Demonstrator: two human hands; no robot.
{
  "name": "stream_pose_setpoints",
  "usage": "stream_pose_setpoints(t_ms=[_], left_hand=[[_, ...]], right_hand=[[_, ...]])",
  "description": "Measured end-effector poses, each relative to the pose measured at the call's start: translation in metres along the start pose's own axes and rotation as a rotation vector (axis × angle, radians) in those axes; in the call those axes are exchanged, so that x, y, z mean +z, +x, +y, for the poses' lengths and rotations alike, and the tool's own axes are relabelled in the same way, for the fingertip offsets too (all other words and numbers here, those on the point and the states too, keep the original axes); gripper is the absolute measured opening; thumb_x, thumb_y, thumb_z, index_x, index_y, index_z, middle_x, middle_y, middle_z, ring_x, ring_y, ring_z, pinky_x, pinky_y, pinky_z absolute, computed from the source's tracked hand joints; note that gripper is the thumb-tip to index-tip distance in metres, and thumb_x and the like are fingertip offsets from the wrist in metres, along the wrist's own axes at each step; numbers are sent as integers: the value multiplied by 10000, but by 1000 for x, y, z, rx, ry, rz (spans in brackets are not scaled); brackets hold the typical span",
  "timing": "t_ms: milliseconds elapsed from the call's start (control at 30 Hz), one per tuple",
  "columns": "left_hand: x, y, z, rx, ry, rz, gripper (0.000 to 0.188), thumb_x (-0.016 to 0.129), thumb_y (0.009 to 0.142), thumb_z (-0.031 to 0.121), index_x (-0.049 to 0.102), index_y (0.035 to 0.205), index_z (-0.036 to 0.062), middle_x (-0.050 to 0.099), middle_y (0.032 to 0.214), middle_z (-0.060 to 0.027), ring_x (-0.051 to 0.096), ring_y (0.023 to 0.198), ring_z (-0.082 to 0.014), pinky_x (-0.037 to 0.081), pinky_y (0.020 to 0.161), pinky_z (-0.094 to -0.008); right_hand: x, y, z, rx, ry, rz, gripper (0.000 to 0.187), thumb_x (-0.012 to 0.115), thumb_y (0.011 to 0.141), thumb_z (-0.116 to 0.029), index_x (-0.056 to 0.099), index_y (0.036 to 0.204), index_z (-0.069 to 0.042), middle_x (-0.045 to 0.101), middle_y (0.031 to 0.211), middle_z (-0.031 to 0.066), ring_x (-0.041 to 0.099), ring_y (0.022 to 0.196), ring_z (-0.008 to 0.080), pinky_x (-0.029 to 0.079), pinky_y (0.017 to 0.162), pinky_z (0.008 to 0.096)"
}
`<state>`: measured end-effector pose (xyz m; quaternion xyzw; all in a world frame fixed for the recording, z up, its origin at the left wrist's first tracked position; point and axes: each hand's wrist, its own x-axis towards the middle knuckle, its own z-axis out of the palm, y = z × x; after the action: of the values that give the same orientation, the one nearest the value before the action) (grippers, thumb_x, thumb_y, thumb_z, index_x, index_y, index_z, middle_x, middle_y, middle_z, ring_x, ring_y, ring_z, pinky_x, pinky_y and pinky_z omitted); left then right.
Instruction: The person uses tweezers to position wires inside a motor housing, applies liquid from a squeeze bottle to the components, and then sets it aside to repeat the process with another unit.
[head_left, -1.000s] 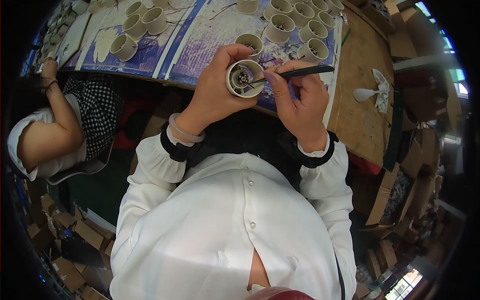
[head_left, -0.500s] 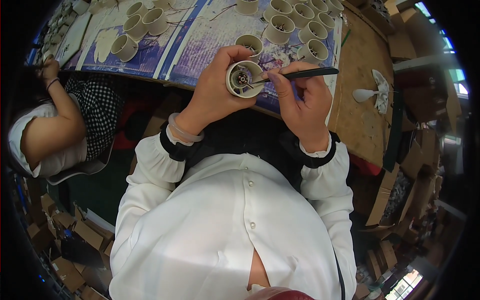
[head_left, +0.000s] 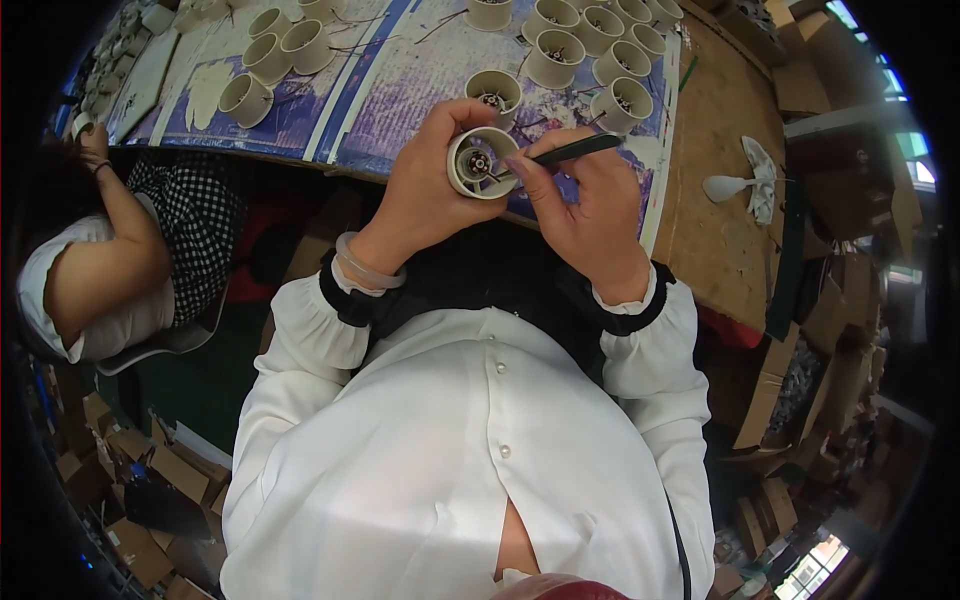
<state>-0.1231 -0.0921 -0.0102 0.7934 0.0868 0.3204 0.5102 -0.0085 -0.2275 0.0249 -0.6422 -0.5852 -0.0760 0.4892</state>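
My left hand (head_left: pixel 425 185) is wrapped round an off-white plastic cup (head_left: pixel 484 195) and tilts its mouth toward me. Down inside sits a small round part (head_left: pixel 479 163) with a dark, coppery centre. In my right hand (head_left: pixel 592 205) is a thin tool with a black handle (head_left: pixel 578 149), gripped between thumb and fingers. Its tip reaches into the cup beside the round part; the tip is too small to tell its kind. Just beyond my left fingers, another cup (head_left: pixel 494 84) of the same sort stands on the table.
More such cups (head_left: pixel 555 58) with wires stand on the stained purple-and-white table cover (head_left: pixel 400 80). A white bulb-shaped thing (head_left: pixel 722 188) and a crumpled cloth (head_left: pixel 762 190) lie on the bare wood at right. A co-worker (head_left: pixel 100 260) sits at left. Cardboard boxes (head_left: pixel 800 385) flank the seat.
My right hand has moved a little left and down, its tool now deeper over the cup. The cup has shifted slightly left. At left, the co-worker's hand has moved a little.
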Motion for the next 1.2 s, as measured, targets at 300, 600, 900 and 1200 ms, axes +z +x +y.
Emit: stream_pose_setpoints(t_ms=[300,600,900,1200], left_hand=[[-9,-9,-14,-147,142,-58,550,831,647,168,512,1079,46,609,1031,-124,607,912,-270,486,778,-343],[-18,7,-31,172,671,20,580,830,682,310,525,1084,25,591,1007,-120,508,981,-318,401,863,-414],[-24,7,-38,94,500,118,621,798,735,344,496,1162,10,558,1118,-125,489,1038,-297,397,897,-400],[-34,4,-34,63,241,242,578,775,784,272,473,1209,20,553,1162,-95,502,1031,-218,412,884,-333]], right_hand=[[-38,6,16,349,313,262,207,611,940,-120,542,1101,-12,697,906,63,570,703,53,442,648,191],[-71,47,42,377,-71,0,205,555,971,-200,584,924,-2,687,852,83,586,667,134,467,631,258],[-12,61,92,96,-510,-350,226,574,925,-225,601,879,-5,579,784,170,560,716,385,468,634,402],[-62,72,50,451,-59,-223,251,547,969,-202,680,1031,1,672,839,57,600,704,99,477,627,242]])
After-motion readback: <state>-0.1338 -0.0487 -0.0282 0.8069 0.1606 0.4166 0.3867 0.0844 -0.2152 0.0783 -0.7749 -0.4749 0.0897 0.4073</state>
